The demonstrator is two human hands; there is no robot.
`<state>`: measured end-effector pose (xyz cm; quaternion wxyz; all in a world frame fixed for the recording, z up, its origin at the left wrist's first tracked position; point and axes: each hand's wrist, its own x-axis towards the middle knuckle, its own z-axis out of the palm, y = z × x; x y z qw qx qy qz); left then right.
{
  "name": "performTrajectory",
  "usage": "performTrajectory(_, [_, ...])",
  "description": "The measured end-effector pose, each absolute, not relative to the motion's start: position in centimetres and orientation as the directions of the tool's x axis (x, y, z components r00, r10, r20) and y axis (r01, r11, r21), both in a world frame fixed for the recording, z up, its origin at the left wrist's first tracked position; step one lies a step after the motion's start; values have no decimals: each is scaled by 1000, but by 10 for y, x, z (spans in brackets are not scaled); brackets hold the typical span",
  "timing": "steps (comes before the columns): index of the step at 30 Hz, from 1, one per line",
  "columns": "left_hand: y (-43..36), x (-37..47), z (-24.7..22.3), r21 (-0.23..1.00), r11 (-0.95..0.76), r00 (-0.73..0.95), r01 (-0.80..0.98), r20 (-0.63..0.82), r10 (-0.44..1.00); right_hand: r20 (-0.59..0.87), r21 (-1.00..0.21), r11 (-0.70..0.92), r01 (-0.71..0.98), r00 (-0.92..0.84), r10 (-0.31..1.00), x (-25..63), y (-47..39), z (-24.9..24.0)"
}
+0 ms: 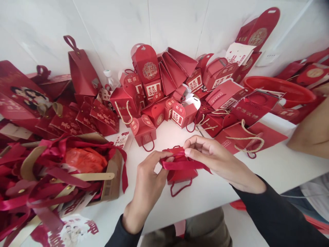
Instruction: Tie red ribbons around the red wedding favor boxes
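A shiny dark-red ribbon (181,165) stretches between my hands, just above a small red box (180,176) on the white table. My left hand (151,173) pinches the ribbon's left part between thumb and fingers, near the box's left edge. With thumb and index finger together, my right hand (205,151) grips the ribbon at the upper right of the box, and a ribbon end trails out below that hand. A dark-red cord handle (181,188) loops from the box's near side onto the table.
An open cardboard box (113,178) of ribbons and straps stands at the left. Many red gift boxes, one with a cord loop (144,132), line the wall. A red basin (280,92) sits at the right, near another person's arm (311,123).
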<state>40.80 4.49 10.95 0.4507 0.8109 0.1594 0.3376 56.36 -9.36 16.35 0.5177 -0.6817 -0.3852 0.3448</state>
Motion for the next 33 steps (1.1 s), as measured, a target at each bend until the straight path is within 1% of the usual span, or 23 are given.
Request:
performTrajectory(2, [42,406,108,885,-466,727,-20,332,600,-43,-976,-140,165,487,873,567,-96,160])
performTrajectory(5, [39,405,107,929,-369,736,9,243,631,40,-959,-120,256,545,838,570,-98,154])
performTrajectory(8, [38,405,107,954,-299,740,19,188,646,92,-933,-133,335,578,811,570,-101,156])
performTrajectory(11, [36,403,111,968,-250,754,23,148,640,80,-894,-184,408,551,831,568,-105,162])
performTrajectory(14, [34,398,112,978,-205,771,44,97,629,47,-792,-291,536,529,847,574,-110,165])
performTrajectory(16, [33,391,110,983,-168,773,79,46,632,82,-706,-339,621,548,832,583,-114,164])
performTrajectory(18, [33,383,105,986,-100,760,133,-37,649,136,-645,-377,665,585,800,592,-118,159])
performTrajectory(20, [34,375,100,982,18,732,187,-151,664,153,-617,-417,667,622,768,599,-122,153])
performTrajectory(22, [36,371,96,962,182,714,203,-273,645,114,-598,-468,650,647,754,601,-127,148])
performTrajectory(24, [40,373,97,912,383,736,148,-360,574,34,-586,-517,624,657,753,600,-131,146])
performTrajectory(26, [43,378,103,815,579,774,29,-385,503,-61,-590,-548,593,644,762,596,-136,146])
performTrajectory(27, [44,381,106,767,640,783,-33,-378,494,-100,-602,-550,580,628,772,594,-138,146])
performTrajectory(28, [45,385,109,744,663,780,-75,-370,504,-127,-617,-544,569,611,782,593,-141,147])
performTrajectory(29, [44,388,111,760,644,765,-86,-364,531,-144,-630,-538,560,597,790,591,-143,148])
performTrajectory(30, [43,390,112,808,586,742,-58,-358,567,-155,-641,-533,552,587,795,590,-146,149])
performTrajectory(32, [38,395,110,918,390,721,69,-316,617,-175,-663,-532,526,582,794,587,-151,150])
performTrajectory(33, [35,397,109,953,280,730,118,-274,626,-191,-683,-534,499,584,789,584,-153,149])
